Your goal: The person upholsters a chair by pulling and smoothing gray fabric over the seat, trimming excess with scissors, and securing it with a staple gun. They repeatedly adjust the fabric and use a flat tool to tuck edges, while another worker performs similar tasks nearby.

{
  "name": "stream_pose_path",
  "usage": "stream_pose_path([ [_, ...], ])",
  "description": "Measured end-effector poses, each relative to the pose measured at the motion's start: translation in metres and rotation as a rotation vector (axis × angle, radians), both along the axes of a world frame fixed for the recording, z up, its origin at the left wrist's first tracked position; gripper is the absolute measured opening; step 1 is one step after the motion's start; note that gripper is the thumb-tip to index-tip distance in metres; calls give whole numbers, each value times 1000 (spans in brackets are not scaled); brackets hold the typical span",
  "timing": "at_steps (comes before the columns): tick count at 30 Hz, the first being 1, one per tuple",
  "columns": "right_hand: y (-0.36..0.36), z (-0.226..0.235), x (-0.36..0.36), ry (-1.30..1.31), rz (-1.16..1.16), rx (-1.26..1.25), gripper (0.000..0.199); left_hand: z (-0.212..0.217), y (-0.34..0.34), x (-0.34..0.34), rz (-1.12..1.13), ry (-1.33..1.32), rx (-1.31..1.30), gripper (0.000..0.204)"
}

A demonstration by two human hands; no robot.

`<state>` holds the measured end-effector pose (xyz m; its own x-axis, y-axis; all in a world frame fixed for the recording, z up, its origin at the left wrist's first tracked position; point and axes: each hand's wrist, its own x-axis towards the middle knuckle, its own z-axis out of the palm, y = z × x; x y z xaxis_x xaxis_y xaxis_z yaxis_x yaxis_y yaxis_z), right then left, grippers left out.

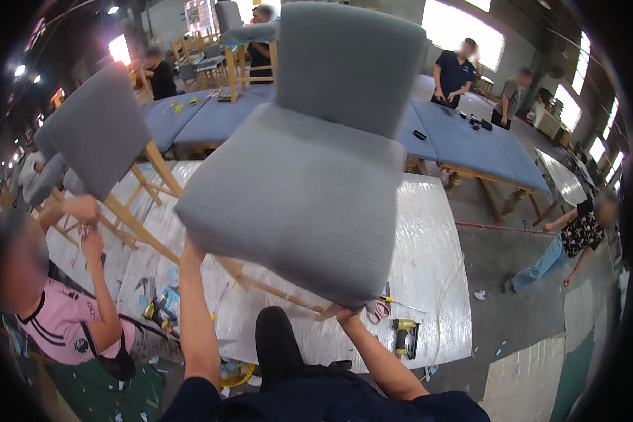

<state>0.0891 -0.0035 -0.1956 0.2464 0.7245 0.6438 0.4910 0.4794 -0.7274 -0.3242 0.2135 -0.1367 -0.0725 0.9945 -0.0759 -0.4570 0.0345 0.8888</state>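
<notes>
A grey upholstered chair [309, 176] with a padded seat and back fills the middle, raised above the plastic-wrapped white table [429, 232]. My left hand [190, 251] grips the underside of the seat's left front corner. My right hand [346, 315] holds the seat's lower right edge, near a pale wooden leg [274, 288]. Both forearms rise from the lower edge, in dark sleeves.
A yellow stapler [404, 336] and red-handled scissors [380, 308] lie on the table's near edge. A person in a pink shirt [63, 316] at the left works on another grey chair [98, 130]. Blue padded tables [471, 148] stand behind, with several people around them and one crouching on the floor at right.
</notes>
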Motion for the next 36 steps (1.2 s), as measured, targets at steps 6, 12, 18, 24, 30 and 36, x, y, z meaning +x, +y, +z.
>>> stream_pose_path([
  [6, 53, 30, 26, 8, -76, 165, 45, -18, -41, -29, 240, -141, 37, 48],
  [12, 38, 59, 58, 446, -388, -45, 33, 10, -124, 56, 788, 173, 204, 36],
  [18, -110, 14, 1, 181, 295, -231, 26, -33, -269, 166, 147, 393, 176, 15],
  [24, -136, 24, -17, -21, 231, -306, 34, -42, -288, 218, -683, 432, -200, 42],
  [30, -134, 45, -1, 81, 6, -204, 28, 31, -286, 251, -840, 466, 86, 55],
  [36, -127, 94, 62, 497, -198, -124, 10, 142, -242, 302, -90, 1247, 1166, 29],
])
